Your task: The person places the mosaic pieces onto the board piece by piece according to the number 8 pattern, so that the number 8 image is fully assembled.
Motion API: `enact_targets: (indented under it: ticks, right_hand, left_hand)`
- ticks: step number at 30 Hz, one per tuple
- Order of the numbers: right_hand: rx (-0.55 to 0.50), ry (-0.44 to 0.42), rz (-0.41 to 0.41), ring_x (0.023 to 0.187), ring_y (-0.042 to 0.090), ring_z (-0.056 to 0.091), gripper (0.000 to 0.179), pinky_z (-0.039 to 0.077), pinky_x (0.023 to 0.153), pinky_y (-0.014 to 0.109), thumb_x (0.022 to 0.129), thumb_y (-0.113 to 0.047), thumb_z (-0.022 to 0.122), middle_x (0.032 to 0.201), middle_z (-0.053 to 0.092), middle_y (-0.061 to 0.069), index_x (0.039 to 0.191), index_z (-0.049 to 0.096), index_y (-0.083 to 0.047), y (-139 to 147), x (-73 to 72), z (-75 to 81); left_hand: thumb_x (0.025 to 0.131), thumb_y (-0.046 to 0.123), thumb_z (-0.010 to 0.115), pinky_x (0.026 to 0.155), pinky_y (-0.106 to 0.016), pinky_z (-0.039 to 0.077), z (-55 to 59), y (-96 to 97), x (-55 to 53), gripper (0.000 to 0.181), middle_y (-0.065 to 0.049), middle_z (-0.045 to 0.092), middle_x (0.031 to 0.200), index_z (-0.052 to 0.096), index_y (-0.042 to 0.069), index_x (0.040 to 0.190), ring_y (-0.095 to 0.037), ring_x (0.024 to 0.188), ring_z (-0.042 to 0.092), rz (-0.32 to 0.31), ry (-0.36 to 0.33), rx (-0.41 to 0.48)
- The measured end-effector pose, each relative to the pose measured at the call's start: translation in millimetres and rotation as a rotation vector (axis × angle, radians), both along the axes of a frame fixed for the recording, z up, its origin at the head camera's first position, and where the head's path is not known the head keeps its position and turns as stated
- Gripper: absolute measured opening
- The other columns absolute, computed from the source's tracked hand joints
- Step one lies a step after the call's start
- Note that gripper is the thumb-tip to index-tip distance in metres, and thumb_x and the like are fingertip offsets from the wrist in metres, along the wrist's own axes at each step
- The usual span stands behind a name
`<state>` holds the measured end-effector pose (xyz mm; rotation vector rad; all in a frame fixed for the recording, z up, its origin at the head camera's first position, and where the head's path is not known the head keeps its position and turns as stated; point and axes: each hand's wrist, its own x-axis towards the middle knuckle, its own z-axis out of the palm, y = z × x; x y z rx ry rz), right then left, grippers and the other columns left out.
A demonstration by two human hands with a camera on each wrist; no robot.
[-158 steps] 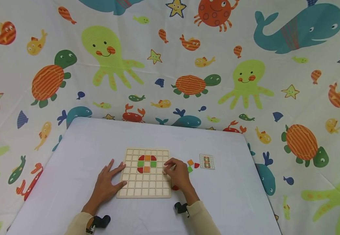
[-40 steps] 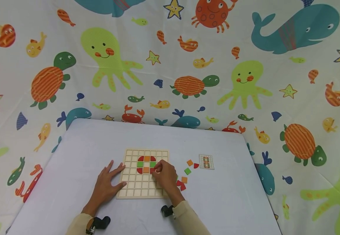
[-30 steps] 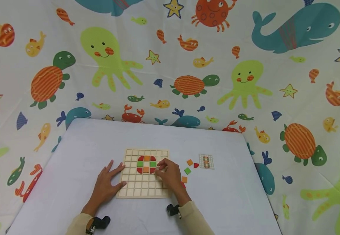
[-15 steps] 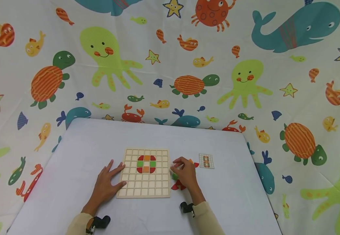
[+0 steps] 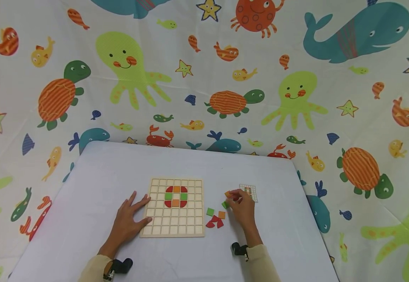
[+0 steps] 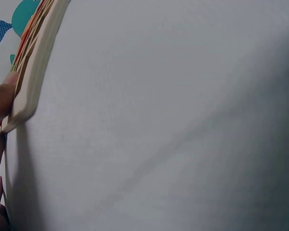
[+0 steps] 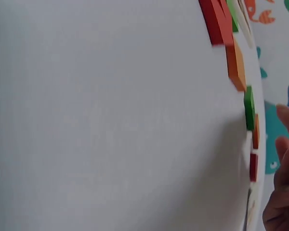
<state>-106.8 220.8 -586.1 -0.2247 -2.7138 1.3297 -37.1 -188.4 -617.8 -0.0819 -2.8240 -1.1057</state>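
wooden grid (image 5: pixel 173 221) holding eight tiles (image 5: pixel 175 203), left fingers (image 5: pixel 141 203) spread against it, right fingers (image 5: pixel 235 195) parted near loose tiles (image 5: pixel 222 215)

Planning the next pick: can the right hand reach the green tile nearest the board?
Probably yes: the right hand is close by and nothing covers the green tile, though red pieces lie near.

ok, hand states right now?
Left hand: open, touching the grid board.
Right hand: open, no piece visible in it, near a loose green tile.
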Motion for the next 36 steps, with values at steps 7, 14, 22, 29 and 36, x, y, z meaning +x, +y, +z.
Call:
enact_targets:
  ticks: [7, 14, 22, 29, 36]
  right_hand:
    - [0.115, -0.06, -0.082, 0.098, 0.024, 0.065, 0.028, 0.052, 0.077, 0.029, 0.089, -0.011, 0.086, 0.113, 0.074, 0.009, 0.117, 0.079, -0.015, 20.0, 1.8, 0.7]
    - [0.195, -0.129, -0.068, 0.094, 0.025, 0.061, 0.03, 0.047, 0.073, 0.031, 0.087, -0.011, 0.087, 0.111, 0.071, 0.011, 0.117, 0.082, -0.013, 28.7, 0.7, -2.5]
    - [0.223, -0.099, -0.039, 0.096, 0.025, 0.065, 0.031, 0.047, 0.074, 0.031, 0.087, -0.011, 0.087, 0.106, 0.072, 0.008, 0.117, 0.081, -0.017, 29.3, -0.9, -5.2]
    - [0.254, -0.071, -0.016, 0.095, 0.024, 0.065, 0.022, 0.049, 0.077, 0.033, 0.088, -0.013, 0.087, 0.102, 0.071, 0.007, 0.109, 0.081, -0.015, 26.9, -0.8, -6.4]
    - [0.282, -0.057, 0.006, 0.092, 0.023, 0.063, 0.016, 0.05, 0.076, 0.035, 0.093, -0.02, 0.084, 0.102, 0.07, 0.007, 0.106, 0.077, -0.014, 25.3, -2.5, -6.6]
  left_hand:
    - [0.08, 0.03, 0.09, 0.123, -0.076, 0.023, -0.1, -0.4, -0.1, 0.075, -0.028, 0.049, 0.16, 0.064, 0.012, 0.147, -0.055, 0.154, 0.033, 0.002, 0.007, -0.005]
    - [0.079, 0.03, 0.09, 0.123, -0.076, 0.023, -1.6, -0.9, 0.3, 0.075, -0.027, 0.052, 0.159, 0.064, 0.012, 0.147, -0.055, 0.154, 0.034, 0.003, 0.019, -0.005]
    - [0.08, 0.032, 0.09, 0.122, -0.077, 0.023, -3.8, -0.1, 0.9, 0.075, -0.029, 0.049, 0.16, 0.064, 0.012, 0.147, -0.056, 0.154, 0.033, 0.008, 0.008, -0.004]
    - [0.079, 0.032, 0.09, 0.122, -0.077, 0.023, -4.2, 0.6, 1.0, 0.075, -0.024, 0.054, 0.158, 0.064, 0.012, 0.147, -0.056, 0.154, 0.033, -0.001, 0.03, 0.005]
    - [0.08, 0.033, 0.09, 0.122, -0.077, 0.023, -4.4, -0.1, 0.1, 0.075, -0.024, 0.054, 0.158, 0.064, 0.013, 0.147, -0.056, 0.154, 0.033, 0.001, 0.032, 0.002]
